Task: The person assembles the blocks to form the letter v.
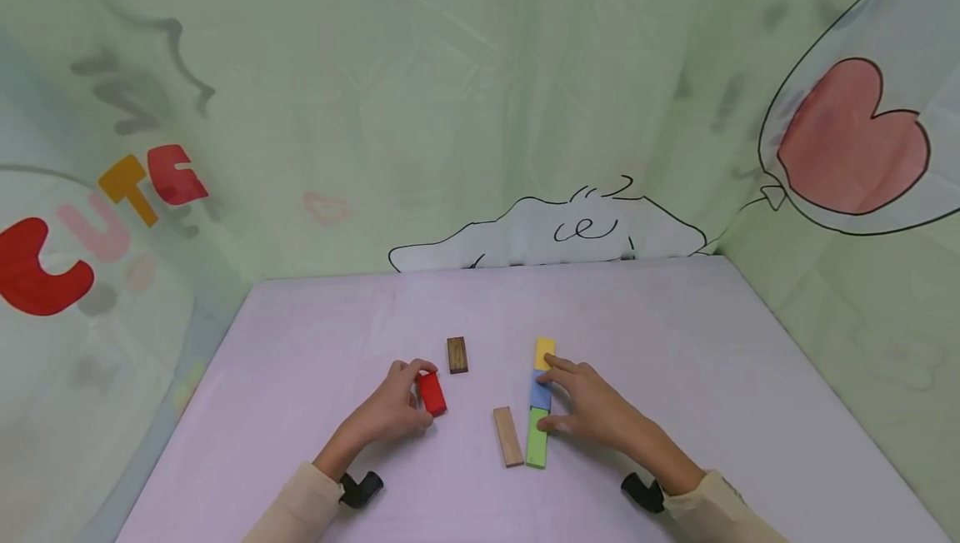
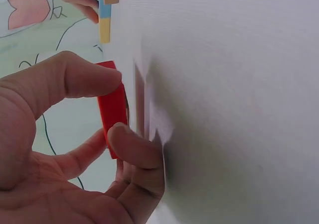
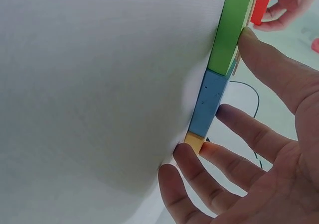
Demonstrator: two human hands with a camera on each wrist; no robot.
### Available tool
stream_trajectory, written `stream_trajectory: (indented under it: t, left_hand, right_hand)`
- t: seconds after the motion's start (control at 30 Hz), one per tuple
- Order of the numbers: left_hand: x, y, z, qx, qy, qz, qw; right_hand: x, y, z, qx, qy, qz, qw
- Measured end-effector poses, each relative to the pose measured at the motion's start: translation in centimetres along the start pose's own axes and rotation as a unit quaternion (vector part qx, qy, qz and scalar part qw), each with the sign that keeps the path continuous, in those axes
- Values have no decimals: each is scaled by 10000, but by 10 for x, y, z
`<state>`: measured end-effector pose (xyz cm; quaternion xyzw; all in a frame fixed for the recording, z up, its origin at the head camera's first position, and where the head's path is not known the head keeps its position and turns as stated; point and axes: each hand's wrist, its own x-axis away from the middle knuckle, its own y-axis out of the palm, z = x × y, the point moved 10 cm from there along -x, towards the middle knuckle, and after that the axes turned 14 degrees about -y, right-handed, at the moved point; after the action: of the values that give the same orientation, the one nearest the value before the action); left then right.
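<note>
On my left, the fingers [image 2: 139, 152] of the left hand [image 1: 395, 406] are gripping a smooth red rectangular block [image 1: 432, 394], the thumb pressing near one end and a curled finger catching the other. Its flat faces and crisp edges are showing clearly, and it is leaning at a slant; I am not managing to tell whether it is touching the pale lilac worktop [image 1: 337, 318].

On my right, the right hand [image 1: 592, 400] is spreading its fingers without closing them around anything, their tips meeting a straight row of solid-coloured blocks. The thumb is resting on a smooth green oblong block [image 1: 537, 443], the forefinger is touching a blue rectangular block [image 1: 540, 398] marked with small dark specks, and another finger is reaching a yellow rectangular block [image 1: 543, 349]. These three are lying end to end, touching.

Further out, I am finding a slim light tan wooden block [image 1: 507, 437] lying aslant just beside the green one, and a dark brown wooden block [image 1: 457, 355] with streaked grain lying near the red one.

Beige cloth sleeves [image 1: 296, 503] are covering the forearms. Beyond the worktop, a creased pale green fabric backdrop [image 1: 450, 110] is hanging, bearing a printed balloon [image 1: 922, 18] with a red heart [image 1: 855, 143].
</note>
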<state>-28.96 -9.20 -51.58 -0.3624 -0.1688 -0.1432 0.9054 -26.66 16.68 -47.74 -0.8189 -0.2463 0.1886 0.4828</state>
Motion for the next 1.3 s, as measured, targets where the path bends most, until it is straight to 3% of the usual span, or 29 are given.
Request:
stream_trajectory:
  t: [0.17, 0.4, 0.83, 1.3]
  left_hand:
    - [-1, -1, 6, 152, 107, 45, 9998]
    - [-2, 5, 19, 392, 288, -222, 9986]
    - [-3, 19, 33, 437, 544, -500, 9963]
    - [-7, 29, 49, 557, 682, -522, 9947]
  right_hand:
    - [0, 1, 0, 17, 3, -20, 10000]
    - [0, 1, 0, 48, 24, -6, 10000]
    - [0, 2, 1, 110, 202, -69, 9997]
    - [-1, 2, 1, 71, 263, -138, 9995]
